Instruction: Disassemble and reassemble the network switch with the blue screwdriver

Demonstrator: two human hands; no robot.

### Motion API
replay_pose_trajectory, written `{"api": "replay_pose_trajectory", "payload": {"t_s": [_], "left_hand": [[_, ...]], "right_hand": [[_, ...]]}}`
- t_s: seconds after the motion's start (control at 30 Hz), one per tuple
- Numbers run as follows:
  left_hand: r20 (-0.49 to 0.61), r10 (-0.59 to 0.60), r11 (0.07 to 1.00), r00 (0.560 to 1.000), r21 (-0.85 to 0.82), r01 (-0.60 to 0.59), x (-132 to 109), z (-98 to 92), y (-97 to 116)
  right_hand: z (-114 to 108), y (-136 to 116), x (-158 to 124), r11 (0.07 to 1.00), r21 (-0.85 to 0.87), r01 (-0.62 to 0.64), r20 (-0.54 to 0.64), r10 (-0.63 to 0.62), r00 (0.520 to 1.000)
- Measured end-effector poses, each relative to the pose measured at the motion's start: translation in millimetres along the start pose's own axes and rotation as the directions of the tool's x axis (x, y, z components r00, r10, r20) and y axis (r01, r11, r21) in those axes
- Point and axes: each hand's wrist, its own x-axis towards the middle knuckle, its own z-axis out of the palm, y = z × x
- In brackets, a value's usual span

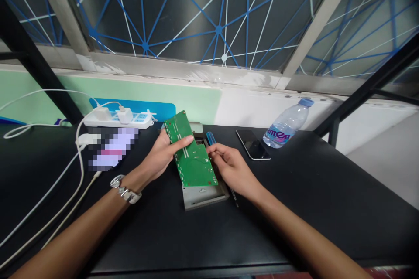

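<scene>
A green circuit board (pixel 195 163) is tilted above a grey metal casing (pixel 204 196) on the black desk. My left hand (pixel 160 154) grips the board's left edge, thumb pressed on its face and fingers behind it. At the board's notched right edge, my right hand (pixel 231 165) is closed with fingertips pinched together. What sits between those fingertips is too small to make out. A screwdriver with a blue handle (pixel 210 137) lies beside the casing, partly hidden under my right hand; its thin shaft (pixel 235 198) shows below.
Right of my hands lie a dark-screened phone (pixel 253 144) and a tilted water bottle (pixel 288 124). To the left are a power strip (pixel 118 117), white cables (pixel 79 161) and a blurred phone-like item (pixel 114 150). A window (pixel 196 13) and black metal bars (pixel 369 91) border the desk (pixel 157 235).
</scene>
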Motion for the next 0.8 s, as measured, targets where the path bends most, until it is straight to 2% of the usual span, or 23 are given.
{"api": "replay_pose_trajectory", "payload": {"t_s": [0.07, 0.13, 0.3, 0.47, 0.6, 0.67, 0.8], "left_hand": [[-0.026, 0.003, 1.000, 1.000, 0.021, -0.002, 0, -1.4, 1], [-0.032, -0.008, 1.000, 0.999, 0.025, 0.008, -1, -1.1, 1], [0.021, -0.064, 0.996, 0.998, -0.063, 0.065, -4, 0.0, 8], [0.089, -0.033, 0.989, 0.995, -0.140, 0.045, -1, -6.3, 16], [0.118, -0.014, 0.982, 0.993, -0.188, 0.036, 0, -7.2, 15], [0.095, 0.005, 0.983, 0.995, -0.181, 0.012, 1, -5.6, 12], [-0.051, 0.052, 0.994, 0.997, -0.094, -0.056, 5, -5.2, 3]], "right_hand": [[-4, -5, 1, 0.988, 0.132, -0.078, 0.011, 0.078, 0.997], [-5, -10, 0, 0.979, 0.183, -0.090, 0.026, 0.087, 0.996], [-2, -9, 0, 0.990, 0.121, -0.072, 0.042, 0.067, 0.997], [-2, 0, 4, 0.981, 0.146, -0.129, 0.078, 0.118, 0.990], [-2, 4, 5, 0.986, 0.127, -0.103, 0.081, 0.093, 0.992], [-1, 5, 5, 0.989, 0.111, -0.096, 0.082, 0.087, 0.993], [1, 7, 5, 0.988, 0.119, -0.101, 0.082, 0.092, 0.992]]}}
